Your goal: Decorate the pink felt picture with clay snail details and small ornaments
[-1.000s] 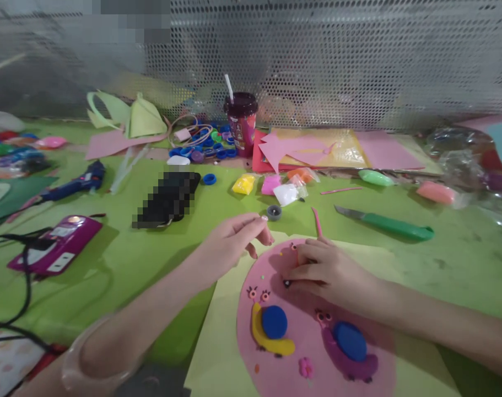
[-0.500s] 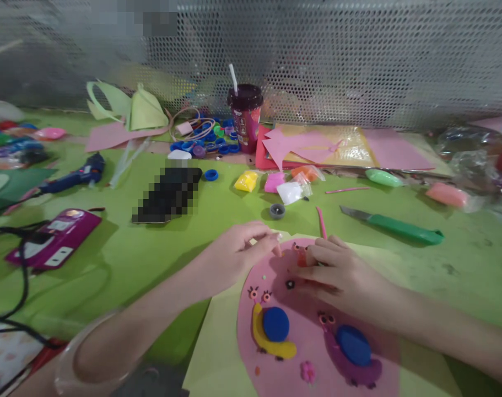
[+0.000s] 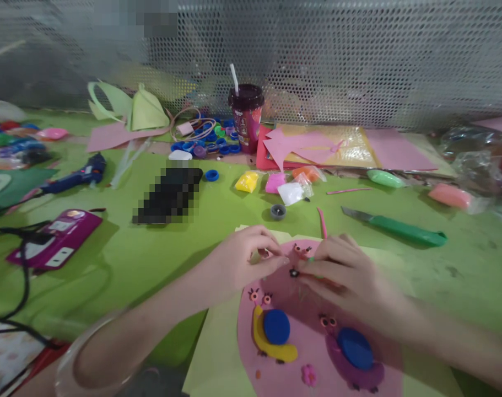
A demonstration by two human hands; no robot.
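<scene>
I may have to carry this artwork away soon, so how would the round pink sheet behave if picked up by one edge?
The pink sheet looks thin, so it would probably flex. The yellow snail and purple snail look thick, so the pink sheet might sag beneath them. The yellow snail's eyes look small, so they could come loose easily.

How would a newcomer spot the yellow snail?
On the green table, find the rounded pink sheet. On its left part lies the yellow snail: curved body, blue disc in its bend, two eyes above. The purple snail to its right has a blue disc too; only this one's body is yellow.
</scene>
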